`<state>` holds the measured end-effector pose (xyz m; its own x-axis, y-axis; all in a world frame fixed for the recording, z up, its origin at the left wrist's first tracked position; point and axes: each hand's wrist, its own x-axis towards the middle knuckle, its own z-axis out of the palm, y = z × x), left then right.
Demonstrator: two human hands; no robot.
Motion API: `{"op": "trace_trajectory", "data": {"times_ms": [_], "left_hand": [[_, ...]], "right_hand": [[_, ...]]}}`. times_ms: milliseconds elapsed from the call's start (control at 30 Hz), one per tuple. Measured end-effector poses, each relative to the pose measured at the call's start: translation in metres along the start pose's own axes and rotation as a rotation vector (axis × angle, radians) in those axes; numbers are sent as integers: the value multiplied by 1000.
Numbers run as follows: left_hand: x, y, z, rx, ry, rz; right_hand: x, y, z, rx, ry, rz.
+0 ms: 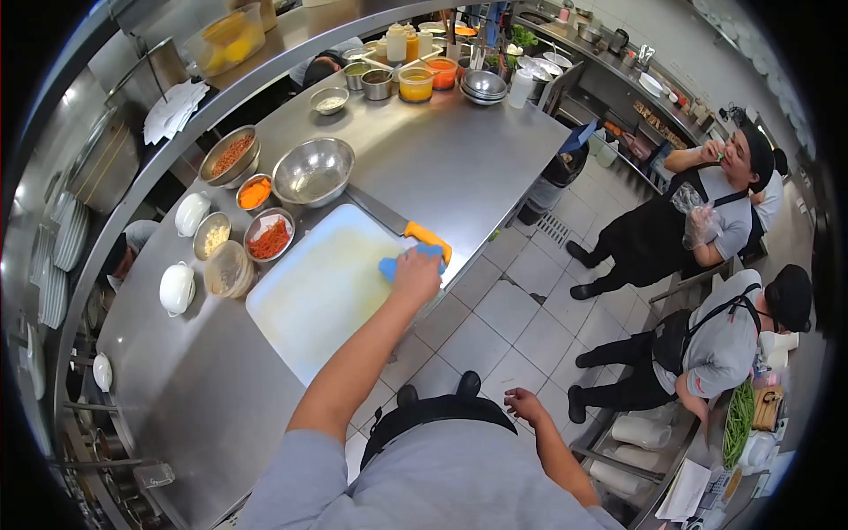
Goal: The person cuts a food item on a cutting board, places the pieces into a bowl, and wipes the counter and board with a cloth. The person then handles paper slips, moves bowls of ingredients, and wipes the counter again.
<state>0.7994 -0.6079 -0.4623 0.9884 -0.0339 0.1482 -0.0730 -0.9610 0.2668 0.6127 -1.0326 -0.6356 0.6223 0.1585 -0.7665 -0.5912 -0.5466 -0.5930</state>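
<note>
My left hand point(419, 276) presses a blue cloth point(389, 268) onto the right edge of a white cutting board point(309, 265), with its fingers closed round it. Just beyond the cloth lies a knife with a yellow handle point(427, 237), its blade pointing toward a steel bowl point(314, 172). Faint yellowish stains mark the board. Down at my side hangs my right hand point(526, 405), holding nothing, its fingers loosely apart. Left of the board stand a bowl of red shreds point(269, 237), a bowl of orange pieces point(255, 192) and a plastic tub point(228, 269).
The steel table point(415, 150) carries sauce containers point(415, 84) and stacked bowls point(484, 86) at its far end. White lidded dishes point(177, 289) stand at left under a shelf rail. A bin point(556, 181) stands past the table's end. Two people work at right, near green beans point(739, 424).
</note>
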Motion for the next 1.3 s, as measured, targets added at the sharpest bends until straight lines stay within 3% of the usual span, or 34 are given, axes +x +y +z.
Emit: {"op": "trace_trajectory", "data": {"times_ms": [33, 100, 167, 233, 300, 333, 433, 467, 533, 633, 667, 700, 733, 833, 967, 1167, 1233, 1300], "left_hand": [[4, 4, 11, 3, 4, 0], [7, 26, 32, 188, -203, 42], [7, 57, 25, 146, -532, 175], [-4, 82, 47, -373, -692, 242], [-13, 114, 33, -631, -765, 229], [-9, 121, 24, -625, -754, 217], [-2, 120, 9, -565, -325, 176], [4, 108, 2, -553, -317, 153], [8, 76, -14, -524, 31, 8], [-30, 23, -14, -319, 123, -206], [-50, 9, -9, -304, 145, -238], [-74, 0, -1, -288, 189, -153], [-98, -5, 2, -270, 225, -63], [-161, 2, -12, -306, 149, -211], [-247, 1, -31, -436, 251, -306], [-376, -30, -55, -463, 340, -867], [-420, -47, -60, -345, 307, -1145], [-461, -54, -68, -2, 374, -1175]], "right_hand": [[9, 19, -2, -31, -13, 28], [23, 58, -9, -78, 12, 23], [16, 60, -15, -3, 62, 66], [11, 57, -31, -33, 27, 123], [23, 61, -56, -84, -28, 198], [30, 62, -67, -93, -37, 186], [47, 61, -92, -95, -26, 189], [54, 57, -101, -107, -46, 178], [67, 41, -114, -76, -37, 184], [84, 10, -129, -99, -91, 142], [91, 2, -134, -86, -114, 128], [100, -3, -138, -123, -131, 107], [109, -10, -142, -144, -154, 95], [135, -23, -158, -100, -189, 103], [164, -40, -174, -128, -220, 107], [186, -69, -167, -224, -274, 58], [196, -73, -161, -197, -308, 71], [190, -86, -150, -217, -318, 70]]}}
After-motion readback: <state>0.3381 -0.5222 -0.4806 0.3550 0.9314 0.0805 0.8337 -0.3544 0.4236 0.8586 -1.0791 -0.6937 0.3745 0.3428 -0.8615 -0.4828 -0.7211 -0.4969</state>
